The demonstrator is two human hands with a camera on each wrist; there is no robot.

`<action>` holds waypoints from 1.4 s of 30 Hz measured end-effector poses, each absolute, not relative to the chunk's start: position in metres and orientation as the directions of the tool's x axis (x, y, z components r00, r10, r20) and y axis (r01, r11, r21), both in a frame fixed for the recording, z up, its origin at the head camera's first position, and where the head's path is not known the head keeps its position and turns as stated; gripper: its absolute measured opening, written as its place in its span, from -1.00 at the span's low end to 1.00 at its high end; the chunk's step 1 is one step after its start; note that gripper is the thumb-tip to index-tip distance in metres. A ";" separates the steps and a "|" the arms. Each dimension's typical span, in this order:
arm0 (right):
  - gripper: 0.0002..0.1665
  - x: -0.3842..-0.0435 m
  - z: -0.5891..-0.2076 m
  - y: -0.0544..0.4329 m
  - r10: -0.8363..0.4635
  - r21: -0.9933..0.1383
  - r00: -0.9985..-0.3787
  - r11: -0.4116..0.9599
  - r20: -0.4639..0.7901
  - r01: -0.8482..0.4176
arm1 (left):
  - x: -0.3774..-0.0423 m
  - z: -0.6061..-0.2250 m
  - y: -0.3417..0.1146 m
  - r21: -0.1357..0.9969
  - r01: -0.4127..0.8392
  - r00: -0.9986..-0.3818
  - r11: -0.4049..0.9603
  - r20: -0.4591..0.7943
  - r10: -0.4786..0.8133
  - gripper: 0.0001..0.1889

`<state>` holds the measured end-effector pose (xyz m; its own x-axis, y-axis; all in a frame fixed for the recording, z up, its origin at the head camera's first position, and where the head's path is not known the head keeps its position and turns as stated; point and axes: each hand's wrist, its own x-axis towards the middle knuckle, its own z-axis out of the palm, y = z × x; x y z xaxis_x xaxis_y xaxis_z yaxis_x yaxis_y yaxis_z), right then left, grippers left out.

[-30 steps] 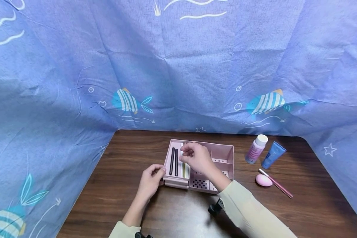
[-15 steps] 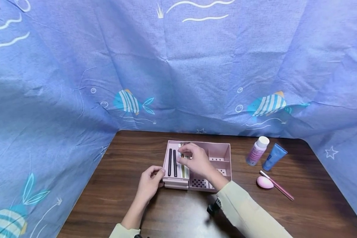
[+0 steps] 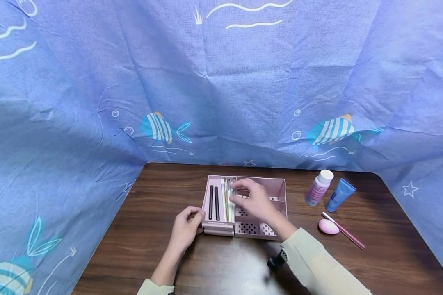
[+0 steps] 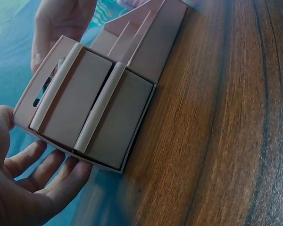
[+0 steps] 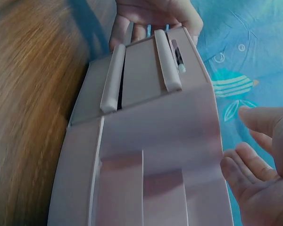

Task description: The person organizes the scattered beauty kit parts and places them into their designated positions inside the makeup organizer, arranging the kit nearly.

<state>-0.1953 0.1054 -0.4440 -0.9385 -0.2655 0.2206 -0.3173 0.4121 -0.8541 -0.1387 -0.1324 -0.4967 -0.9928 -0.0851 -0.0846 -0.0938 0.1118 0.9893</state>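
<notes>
A pink desktop organizer (image 3: 218, 229) stands on the table, with two drawers (image 4: 75, 99) at its left front and divided compartments on the right. In its top left tray lie two black sticks (image 3: 214, 203) and, beside them, several slim sticks (image 3: 227, 205) in white, green and gold. My left hand (image 3: 186, 225) grips the organizer's left front corner, thumb at the upper edge and fingers lower down the side. Over the slim sticks' right side hovers my right hand (image 3: 254, 201), fingers loosely bent. In the right wrist view, nothing shows between its thumb and fingers.
To the right stand a pink bottle with a white cap (image 3: 319, 187) and a blue squeeze tube (image 3: 341, 195). Nearer lie a pink egg-shaped sponge (image 3: 328, 226) and a thin pink stick (image 3: 350, 236). A blue fish-print cloth (image 3: 221, 102) hangs behind the table.
My right hand has shifted right, away from the black sticks, uncovering more of the slim sticks in the tray. My left hand stays at the organizer's corner.
</notes>
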 end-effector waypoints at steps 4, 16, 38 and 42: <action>-0.54 -0.192 -0.445 0.120 -0.254 -0.829 -0.942 0.461 0.219 -0.317 | -0.138 -0.497 -0.132 0.988 -0.093 -0.993 0.120 -0.083 -0.085 -0.75; -0.47 -0.182 -0.445 0.159 -0.240 -0.820 -0.942 0.472 0.233 -0.323 | -0.138 -0.500 -0.132 0.988 -0.090 -0.993 0.127 -0.078 -0.092 -0.75; -0.53 -0.160 -0.461 0.216 -0.145 -0.793 -0.955 0.533 0.259 -0.296 | -0.138 -0.499 -0.132 0.989 -0.093 -0.993 0.117 -0.084 -0.083 -0.74; -0.56 -0.157 -0.464 0.221 -0.146 -0.795 -0.951 0.524 0.271 -0.307 | -0.138 -0.500 -0.133 0.989 -0.097 -0.993 0.111 -0.089 -0.081 -0.74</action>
<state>-0.1569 0.2212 -0.4640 -0.9514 -0.1463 0.2711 -0.3070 0.5238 -0.7946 -0.1381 -0.1325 -0.4997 -0.9927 -0.0812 -0.0887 -0.0974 0.1106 0.9891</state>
